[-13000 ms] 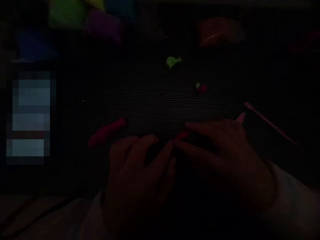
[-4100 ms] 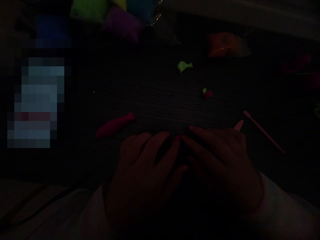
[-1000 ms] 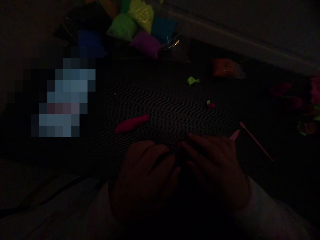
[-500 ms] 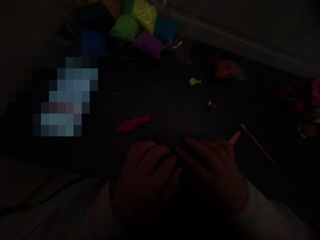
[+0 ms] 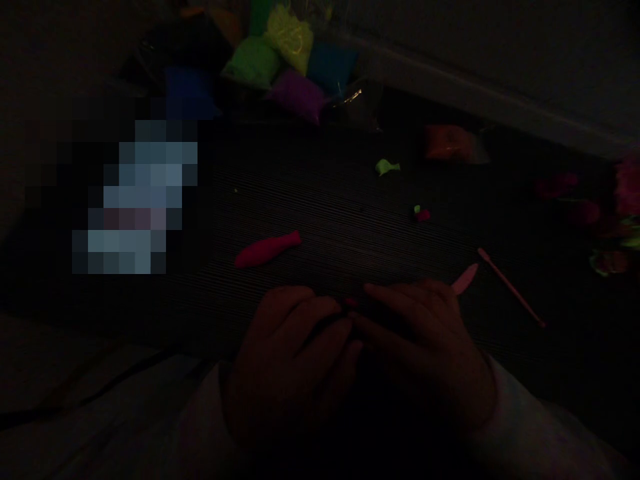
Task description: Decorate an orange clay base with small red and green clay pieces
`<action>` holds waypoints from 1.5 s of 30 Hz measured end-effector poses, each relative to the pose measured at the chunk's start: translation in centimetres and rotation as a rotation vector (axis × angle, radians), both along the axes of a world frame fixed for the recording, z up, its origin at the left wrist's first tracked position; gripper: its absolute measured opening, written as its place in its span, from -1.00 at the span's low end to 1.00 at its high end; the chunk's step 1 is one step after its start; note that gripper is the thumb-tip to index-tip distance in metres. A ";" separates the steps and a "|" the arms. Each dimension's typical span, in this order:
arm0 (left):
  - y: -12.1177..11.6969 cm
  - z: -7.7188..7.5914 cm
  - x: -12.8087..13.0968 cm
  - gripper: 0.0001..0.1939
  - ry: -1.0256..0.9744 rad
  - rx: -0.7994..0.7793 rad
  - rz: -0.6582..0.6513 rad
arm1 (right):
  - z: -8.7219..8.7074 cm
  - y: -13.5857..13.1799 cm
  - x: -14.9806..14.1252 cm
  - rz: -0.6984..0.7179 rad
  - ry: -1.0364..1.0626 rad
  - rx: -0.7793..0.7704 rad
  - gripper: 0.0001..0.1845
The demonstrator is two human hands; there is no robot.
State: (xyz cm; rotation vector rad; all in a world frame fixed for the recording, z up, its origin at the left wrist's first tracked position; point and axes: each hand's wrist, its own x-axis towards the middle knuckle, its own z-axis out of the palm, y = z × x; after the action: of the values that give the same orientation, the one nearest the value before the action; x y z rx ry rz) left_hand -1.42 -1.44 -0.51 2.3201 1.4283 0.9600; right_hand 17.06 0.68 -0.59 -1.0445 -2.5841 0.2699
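In the dim head view my left hand point(image 5: 295, 353) has its fingers curled, meeting my right hand point(image 5: 425, 347) above the table. A small pinkish-red bit of modelling clay point(image 5: 351, 303) shows at the fingertips between them; most of it is hidden. My left fingers are closed at it, and the right fingertips press against the same spot. Beyond the left hand lies a long pink clay piece point(image 5: 267, 250), thicker at one end. A pink modelling knife point(image 5: 465, 279) sticks out past my right knuckles, and a thin pink stick tool point(image 5: 511, 287) lies further right.
Bags of coloured clay, among them a purple bag point(image 5: 299, 95), lie at the back. An orange bag point(image 5: 450, 144), a green scrap point(image 5: 386, 167) and a small red-and-green piece point(image 5: 423, 214) lie nearer. Pink flower shapes point(image 5: 583, 212) stand right. A pixelated bright patch point(image 5: 145, 193) is left.
More of the pinkish-red clay shows between the fingertips now. The right fingers have shifted slightly left and down. The view itself has moved a little; the other things lie as before.
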 end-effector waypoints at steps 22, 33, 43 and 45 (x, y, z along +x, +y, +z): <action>0.1 0.1 -0.3 -0.89 -0.149 -0.046 0.028 | 1.5 2.0 -1.1 -0.272 0.533 -0.505 -0.88; 0.2 -0.1 -0.2 -0.89 -0.154 -0.055 0.024 | 1.2 1.9 -0.5 -0.361 0.548 -0.485 -0.87; 0.2 -0.3 -0.1 -0.88 -0.132 -0.078 0.053 | 0.0 2.9 -1.4 -0.291 0.205 -0.186 -0.91; 0.3 -0.3 -0.1 -0.88 -0.132 -0.075 0.055 | -0.1 3.0 -1.5 -0.296 0.181 -0.193 -0.92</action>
State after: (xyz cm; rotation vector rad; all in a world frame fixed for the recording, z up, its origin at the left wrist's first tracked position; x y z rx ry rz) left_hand -1.52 -1.17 -0.78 2.1329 1.4553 1.0352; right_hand 15.51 3.64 -0.68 -1.3831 -2.2403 0.5186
